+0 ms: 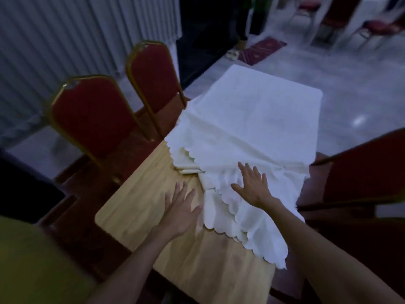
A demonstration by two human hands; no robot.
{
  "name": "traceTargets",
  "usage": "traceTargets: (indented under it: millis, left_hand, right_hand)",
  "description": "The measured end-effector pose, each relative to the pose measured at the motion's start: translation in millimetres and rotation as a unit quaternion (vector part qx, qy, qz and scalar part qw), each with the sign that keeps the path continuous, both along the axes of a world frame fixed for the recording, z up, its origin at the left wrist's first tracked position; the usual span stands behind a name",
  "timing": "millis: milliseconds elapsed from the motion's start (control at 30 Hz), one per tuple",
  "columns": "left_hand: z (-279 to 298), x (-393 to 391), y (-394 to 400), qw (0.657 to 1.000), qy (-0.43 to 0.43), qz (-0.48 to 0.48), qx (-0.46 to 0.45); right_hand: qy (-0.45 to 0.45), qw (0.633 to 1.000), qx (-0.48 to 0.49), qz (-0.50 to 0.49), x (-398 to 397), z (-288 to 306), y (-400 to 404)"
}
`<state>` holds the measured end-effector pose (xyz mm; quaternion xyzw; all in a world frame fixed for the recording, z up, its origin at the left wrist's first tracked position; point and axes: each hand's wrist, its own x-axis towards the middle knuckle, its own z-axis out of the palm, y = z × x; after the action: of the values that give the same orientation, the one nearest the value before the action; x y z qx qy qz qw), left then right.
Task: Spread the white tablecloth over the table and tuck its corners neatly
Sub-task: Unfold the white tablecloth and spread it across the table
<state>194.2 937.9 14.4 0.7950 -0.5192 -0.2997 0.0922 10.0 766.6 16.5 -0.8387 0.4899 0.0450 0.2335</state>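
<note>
Premises present as a banquet or function hall, dimly lit. Evidence: two banquet chairs (122,102) with red upholstered backs and gold-coloured metal frames stand side by side along the left edge of a long wooden table (140,207); a third chair of the same red type (361,172) stands at the right edge. A white tablecloth with scalloped hem (247,137) lies partly over the table, folded layers bunched toward the near end. Further red-seated chairs (381,27) stand across a polished grey floor (350,88), well apart from the table. A small red patterned mat (262,51) lies on that floor. Pale pleated wall covering (54,36) lines the left side.
</note>
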Motion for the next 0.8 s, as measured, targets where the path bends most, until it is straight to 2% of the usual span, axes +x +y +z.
traceTargets:
  millis: [133, 200, 233, 300, 333, 367, 433, 500, 600, 700, 767, 800]
  left_hand:
    - [-16, 35, -37, 0.996, 0.013, -0.091, 0.014]
    - [-26, 45, -51, 0.991, 0.025, -0.129, 0.013]
    - [-32, 49, -59, 0.988, 0.03, -0.149, 0.011]
    - [-42, 50, -76, 0.983, 0.041, -0.179, -0.004]
    - [-44, 49, -84, 0.98, 0.048, -0.192, -0.014]
    - [-46, 47, -92, 0.977, 0.054, -0.205, -0.026]
    - [-47, 40, -113, 0.97, 0.057, -0.232, -0.054]
    - [-44, 28, -139, 0.964, 0.055, -0.246, -0.089]
    - [-34, 6, -178, 0.952, 0.044, -0.261, -0.154]
    - [-26, -13, -200, 0.95, 0.065, -0.283, -0.112]
    - [-24, -19, -196, 0.959, 0.106, -0.249, -0.084]
    - [-23, -18, -189, 0.965, 0.101, -0.221, -0.1]
  right_hand:
    - [0.019, 0.988, 0.017, -0.153, -3, -12, -33]
    - [-0.007, 0.961, 0.018, -0.275, -7, -19, -46]
    - [-0.033, 0.936, 0.018, -0.349, -10, -23, -52]
    - [-0.133, 0.861, 0.039, -0.489, -17, -31, -61]
    - [-0.187, 0.825, 0.056, -0.53, -19, -34, -64]
    - [-0.225, 0.807, 0.073, -0.541, -21, -38, -64]
    - [-0.22, 0.833, 0.08, -0.502, -22, -41, -57]
    - [-0.197, 0.86, 0.025, -0.471, -24, -39, -49]
    - [-0.229, 0.893, 0.002, -0.388, -29, -31, -37]
    - [-0.258, 0.923, 0.01, -0.286, -27, -21, -28]
    - [-0.276, 0.93, 0.019, -0.241, -23, -15, -26]
    - [-0.292, 0.926, 0.032, -0.236, -22, -13, -25]
